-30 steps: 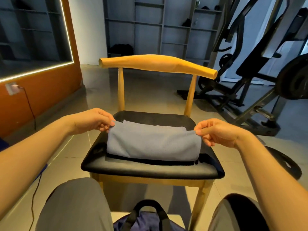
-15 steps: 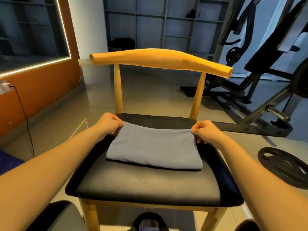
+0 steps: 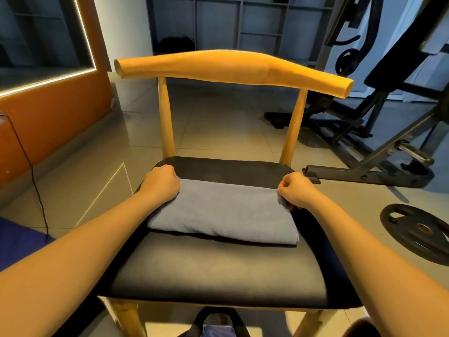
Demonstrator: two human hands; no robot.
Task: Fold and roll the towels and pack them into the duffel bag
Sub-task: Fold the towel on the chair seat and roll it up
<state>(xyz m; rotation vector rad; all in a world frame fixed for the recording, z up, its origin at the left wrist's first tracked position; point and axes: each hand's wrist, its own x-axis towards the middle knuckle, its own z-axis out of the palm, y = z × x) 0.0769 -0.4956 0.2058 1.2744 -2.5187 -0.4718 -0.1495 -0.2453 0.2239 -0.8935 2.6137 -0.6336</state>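
Two corners of one folded grey towel (image 3: pixel 223 212) in hand, the cloth flat across the far half of the black seat of a wooden chair (image 3: pixel 218 268), centre of the frame. At the far left corner, left hand (image 3: pixel 161 182), fingers (image 3: pixel 173 175) curled under and pinching the cloth edge. At the far right corner, right hand (image 3: pixel 295 189), fingers (image 3: pixel 283 188) curled likewise, gripping that edge. Rounded fold of the towel toward the bottom of the frame, open edge toward the curved backrest (image 3: pixel 233 69). Both forearms in from the lower corners, over the sides of the seat. At bottom centre, below the seat's front edge, black strap loop of the duffel bag (image 3: pixel 218 311) with a bit of blue fabric inside the loop; rest of the bag out of view. Right of the frame: black weight plate (image 3: pixel 420 229) flat on the tiled floor (image 3: pixel 218 132), dark gym machine (image 3: pixel 388 142) beyond it. Left of the frame: thin black cable (image 3: pixel 31 171) down past the orange wall (image 3: pixel 48 113). Upper centre: grey shelving (image 3: pixel 243 25).
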